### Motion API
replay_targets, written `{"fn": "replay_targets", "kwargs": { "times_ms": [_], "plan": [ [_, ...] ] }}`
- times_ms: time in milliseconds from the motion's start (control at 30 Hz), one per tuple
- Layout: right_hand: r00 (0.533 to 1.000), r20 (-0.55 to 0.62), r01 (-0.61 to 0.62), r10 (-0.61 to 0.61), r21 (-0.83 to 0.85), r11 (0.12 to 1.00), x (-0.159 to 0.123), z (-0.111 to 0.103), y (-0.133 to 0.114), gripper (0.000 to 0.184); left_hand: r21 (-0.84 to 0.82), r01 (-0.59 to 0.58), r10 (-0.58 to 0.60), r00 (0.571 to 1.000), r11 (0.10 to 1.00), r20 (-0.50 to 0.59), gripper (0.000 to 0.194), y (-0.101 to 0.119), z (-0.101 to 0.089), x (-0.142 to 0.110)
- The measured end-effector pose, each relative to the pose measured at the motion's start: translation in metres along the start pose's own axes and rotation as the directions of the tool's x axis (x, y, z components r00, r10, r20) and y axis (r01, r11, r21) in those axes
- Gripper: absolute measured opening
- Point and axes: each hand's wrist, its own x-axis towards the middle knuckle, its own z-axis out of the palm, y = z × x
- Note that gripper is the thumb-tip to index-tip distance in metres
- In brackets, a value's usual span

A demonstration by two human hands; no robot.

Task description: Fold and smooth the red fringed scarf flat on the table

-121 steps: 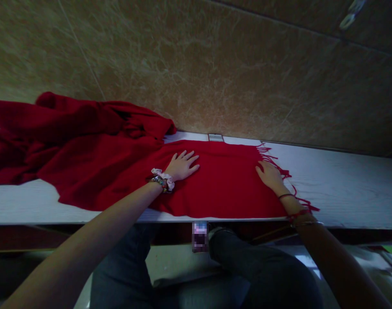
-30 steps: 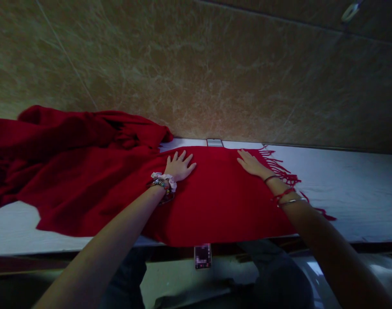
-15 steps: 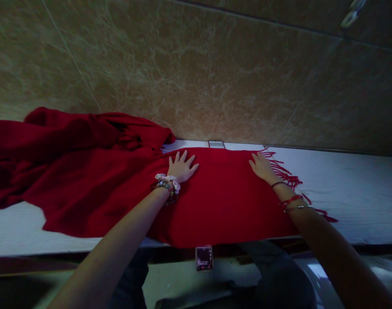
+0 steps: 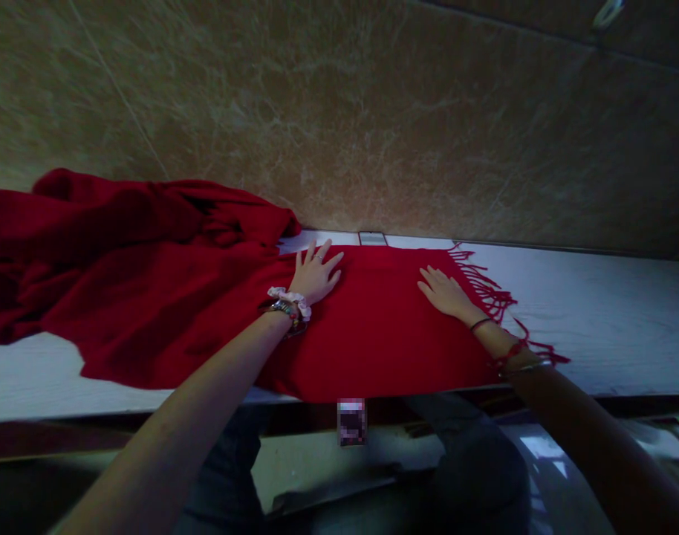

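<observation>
A red scarf [image 4: 378, 327] with a fringed end lies across a white wood-grain table [image 4: 607, 319]. Its right part is spread flat, while the left part is bunched and wrinkled, piled against the wall. My left hand [image 4: 314, 275] rests on the upper edge of the flat part, fingers spread. Palm down, my right hand [image 4: 445, 292] touches the cloth a little left of the fringe [image 4: 487, 290], its fingers stretched out. Neither hand grips the fabric.
A brown marbled wall [image 4: 339, 119] rises right behind the table. A small grey plate [image 4: 372, 238] sits at the table's back edge. My legs are below the front edge, with a small pixelated patch between them.
My right hand has slid slightly left, away from the fringe, over the flat cloth. My left hand stays at nearly the same spot on the scarf. The view has tilted a little.
</observation>
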Motion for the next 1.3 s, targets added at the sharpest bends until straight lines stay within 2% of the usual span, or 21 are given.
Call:
{"fn": "replay_targets", "kwargs": {
  "times_ms": [67, 133, 233, 333, 400, 467, 567, 700, 800, 933, 1067, 1133, 1233, 1300],
  "plan": [
    [0.999, -0.002, -0.054, 0.054, 0.015, 0.998, -0.005, -0.003, 0.01, 0.055, 0.002, -0.149, 0.149, 0.989, 0.989, -0.016, 0.039, 0.002, -0.009, -0.002],
    [0.998, -0.04, -0.045, 0.048, 0.062, 0.997, -0.013, -0.006, 0.009, 0.057, -0.017, -0.225, 0.225, 0.974, 0.974, 0.024, 0.039, 0.005, -0.019, -0.008],
    [0.988, -0.123, 0.114, -0.094, 0.165, 0.98, -0.031, -0.01, -0.016, 0.057, -0.029, -0.162, 0.165, 0.971, 0.986, 0.173, 0.043, 0.014, -0.029, -0.025],
    [0.953, -0.138, 0.294, -0.269, 0.228, 0.928, -0.046, -0.009, -0.061, 0.058, -0.007, -0.055, 0.054, 0.932, 0.998, 0.358, 0.052, 0.024, -0.027, -0.044],
    [0.927, -0.11, 0.375, -0.36, 0.211, 0.903, -0.051, -0.007, -0.089, 0.059, -0.003, -0.027, 0.026, 0.921, 1.0, 0.388, 0.054, 0.029, -0.022, -0.053],
    [0.909, -0.069, 0.416, -0.41, 0.16, 0.895, -0.054, -0.004, -0.104, 0.057, -0.006, -0.039, 0.038, 0.932, 0.999, 0.36, 0.053, 0.028, -0.02, -0.058],
    [0.914, -0.048, 0.406, -0.403, 0.086, 0.91, -0.058, -0.001, -0.1, 0.053, -0.012, -0.085, 0.084, 0.935, 0.996, 0.346, 0.051, 0.014, -0.023, -0.066],
    [0.955, -0.043, 0.296, -0.294, 0.034, 0.955, -0.061, -0.001, -0.074, 0.054, -0.044, -0.133, 0.14, 0.925, 0.99, 0.354, 0.05, -0.019, -0.031, -0.08],
    [0.969, -0.03, 0.246, -0.245, 0.033, 0.969, -0.062, -0.003, -0.068, 0.054, -0.064, -0.152, 0.165, 0.915, 0.986, 0.369, 0.049, -0.035, -0.038, -0.088],
    [0.971, -0.044, 0.24, -0.237, 0.111, 0.964, -0.063, -0.009, -0.088, 0.057, -0.065, -0.145, 0.159, 0.902, 0.987, 0.4, 0.052, -0.025, -0.054, -0.093],
    [0.918, -0.073, 0.396, -0.389, 0.14, 0.908, -0.068, -0.01, -0.112, 0.062, -0.172, -0.245, 0.299, 0.815, 0.954, 0.496, 0.055, -0.008, -0.066, -0.1],
    [0.901, -0.05, 0.434, -0.431, 0.122, 0.893, -0.07, -0.006, -0.114, 0.06, -0.154, -0.214, 0.263, 0.809, 0.965, 0.525, 0.057, -0.01, -0.064, -0.104],
    [0.915, -0.048, 0.404, -0.401, 0.1, 0.909, -0.072, 0.0, -0.103, 0.057, -0.069, -0.107, 0.127, 0.856, 0.992, 0.501, 0.058, -0.02, -0.058, -0.107],
    [0.932, -0.048, 0.363, -0.36, 0.09, 0.927, -0.071, 0.002, -0.09, 0.057, -0.015, -0.024, 0.028, 0.867, 1.0, 0.498, 0.056, -0.026, -0.056, -0.105]
  ]
}}
